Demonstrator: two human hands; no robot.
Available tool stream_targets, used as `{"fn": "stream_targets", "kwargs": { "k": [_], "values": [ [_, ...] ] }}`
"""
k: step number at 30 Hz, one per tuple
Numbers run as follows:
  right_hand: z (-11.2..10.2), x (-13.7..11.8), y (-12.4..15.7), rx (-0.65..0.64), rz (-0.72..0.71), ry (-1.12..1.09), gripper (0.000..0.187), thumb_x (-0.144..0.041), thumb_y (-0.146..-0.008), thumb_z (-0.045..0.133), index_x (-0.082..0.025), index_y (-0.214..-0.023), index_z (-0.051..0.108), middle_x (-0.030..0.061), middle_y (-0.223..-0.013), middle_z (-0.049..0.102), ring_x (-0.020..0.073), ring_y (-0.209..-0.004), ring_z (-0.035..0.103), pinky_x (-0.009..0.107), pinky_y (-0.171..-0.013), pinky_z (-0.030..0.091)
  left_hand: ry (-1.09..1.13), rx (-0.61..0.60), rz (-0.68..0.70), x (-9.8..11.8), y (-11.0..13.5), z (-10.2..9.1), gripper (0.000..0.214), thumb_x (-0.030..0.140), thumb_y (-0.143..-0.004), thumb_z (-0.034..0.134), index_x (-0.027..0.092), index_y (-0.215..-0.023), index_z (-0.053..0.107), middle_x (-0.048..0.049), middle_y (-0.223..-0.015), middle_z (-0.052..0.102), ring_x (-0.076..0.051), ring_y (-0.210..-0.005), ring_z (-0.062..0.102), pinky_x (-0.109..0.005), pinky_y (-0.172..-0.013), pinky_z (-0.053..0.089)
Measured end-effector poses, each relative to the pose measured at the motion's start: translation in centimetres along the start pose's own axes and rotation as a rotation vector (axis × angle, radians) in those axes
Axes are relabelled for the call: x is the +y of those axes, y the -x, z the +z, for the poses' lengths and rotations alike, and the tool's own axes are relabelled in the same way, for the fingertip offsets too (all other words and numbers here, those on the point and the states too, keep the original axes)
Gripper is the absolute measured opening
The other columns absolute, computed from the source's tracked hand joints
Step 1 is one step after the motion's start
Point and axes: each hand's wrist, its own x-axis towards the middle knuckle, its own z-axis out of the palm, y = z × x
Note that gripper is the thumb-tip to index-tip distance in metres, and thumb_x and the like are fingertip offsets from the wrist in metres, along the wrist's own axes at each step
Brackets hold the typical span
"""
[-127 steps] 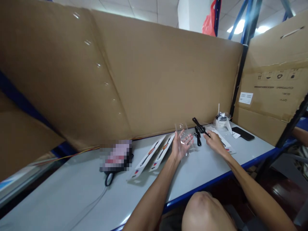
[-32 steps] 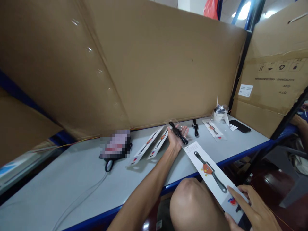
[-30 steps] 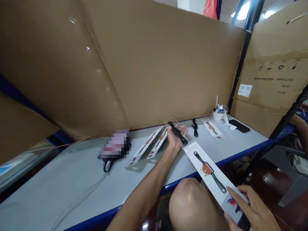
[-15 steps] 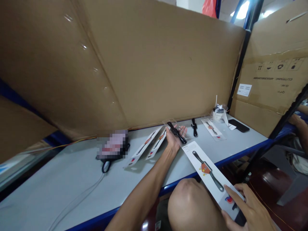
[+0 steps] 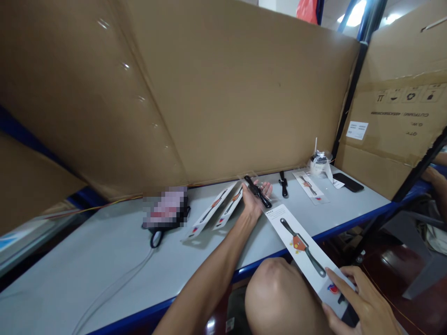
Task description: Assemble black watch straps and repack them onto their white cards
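Note:
My left hand (image 5: pixel 252 200), palm up over the table with its fingers partly curled, bears a black spokeshave (image 5: pixel 257 191) in a clear plastic cover. From its near end a long printed card (image 5: pixel 295 246) slants down toward me, showing a picture of a spokeshave. My right hand (image 5: pixel 363 298) pinches the card's lower end between thumb and fingers, above my knee. Two similar printed cards (image 5: pixel 213 204) lean on the table just left of my left hand. To its right lies a loose black spokeshave (image 5: pixel 283 184).
Farther right are another packaged card (image 5: pixel 309 187), a lidded cup (image 5: pixel 319 165) in plastic and a black phone (image 5: pixel 348 182). A blurred-out object with a black edge and loop (image 5: pixel 156 238) sits left on the grey table (image 5: pixel 104 260). Cardboard (image 5: pixel 226 93) walls the back.
The view has shifted very slightly. Both hands, the spokeshave and the card keep nearly the same places.

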Motion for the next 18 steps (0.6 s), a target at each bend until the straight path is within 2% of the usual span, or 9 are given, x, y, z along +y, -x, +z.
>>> {"fn": "stream_targets", "kwargs": {
  "k": [8,18],
  "values": [
    [-0.07,0.57,0.55,-0.050,0.080,-0.029,0.039,-0.027,-0.088,0.062,-0.024,-0.125,0.075,0.0081,-0.101,0.070,0.0186,-0.077,0.073,0.027,-0.065,0.064,0.002,-0.024,-0.016,-0.12,-0.24,-0.22,0.061,0.067,-0.103,0.029,0.018,-0.111,0.063,-0.0144,-0.097,0.069,-0.029,-0.094,0.075,-0.052,-0.085,0.063],
    [0.08,0.29,0.34,-0.001,0.036,-0.001,0.037,-0.028,-0.088,0.062,-0.023,-0.122,0.076,0.0085,-0.098,0.069,0.0185,-0.075,0.073,0.025,-0.060,0.061,-0.011,-0.017,-0.013,0.10,0.09,0.11,0.060,0.067,-0.103,0.027,0.018,-0.110,0.062,-0.0142,-0.096,0.068,-0.027,-0.089,0.074,-0.050,-0.084,0.063]
  ]
}}
